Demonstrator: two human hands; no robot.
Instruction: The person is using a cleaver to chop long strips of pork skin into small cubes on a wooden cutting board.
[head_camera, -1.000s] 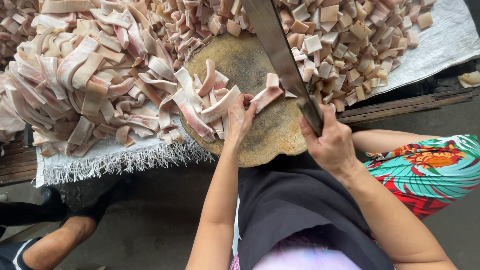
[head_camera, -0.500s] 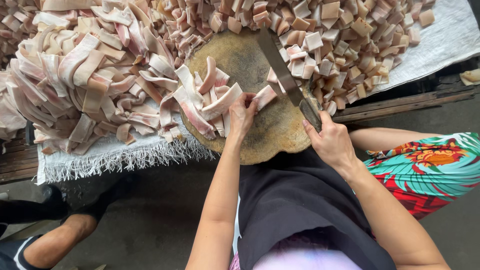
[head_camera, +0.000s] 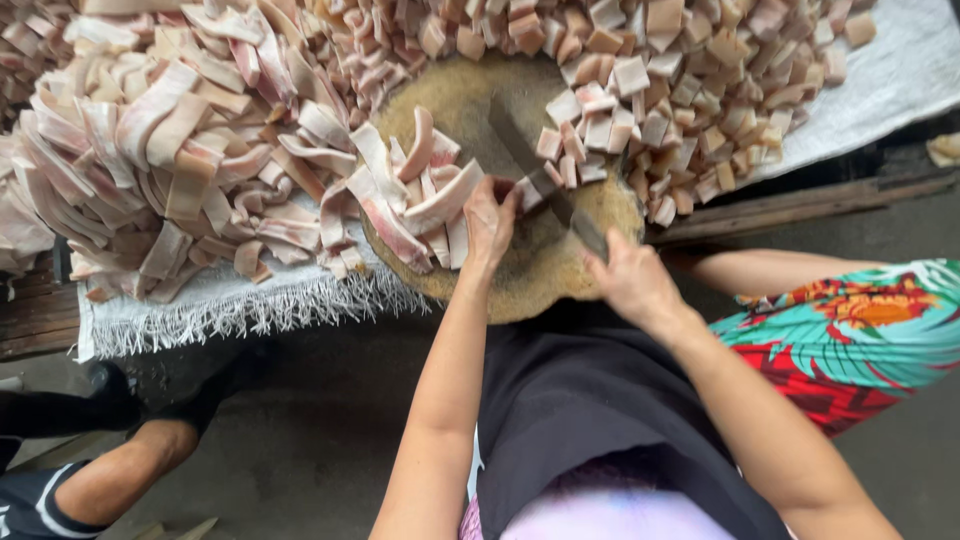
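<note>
My left hand (head_camera: 489, 222) presses down on a bunch of pale pink meat strips (head_camera: 420, 195) lying on a round wooden chopping block (head_camera: 540, 275). My right hand (head_camera: 630, 280) grips the handle of a long dark knife (head_camera: 530, 165), whose blade lies low across the block, just right of my left fingertips, at the end of the strips. Small cut cubes (head_camera: 575, 150) sit beside the blade.
A big heap of long meat strips (head_camera: 170, 150) covers a white fringed cloth (head_camera: 250, 310) at left. A pile of cut cubes (head_camera: 700, 80) spreads at upper right. Another person's leg (head_camera: 120, 470) and a colourful patterned garment (head_camera: 860, 330) are close by.
The knife has come down from a raised position to the block beside my left fingers. My left hand stays on the strips.
</note>
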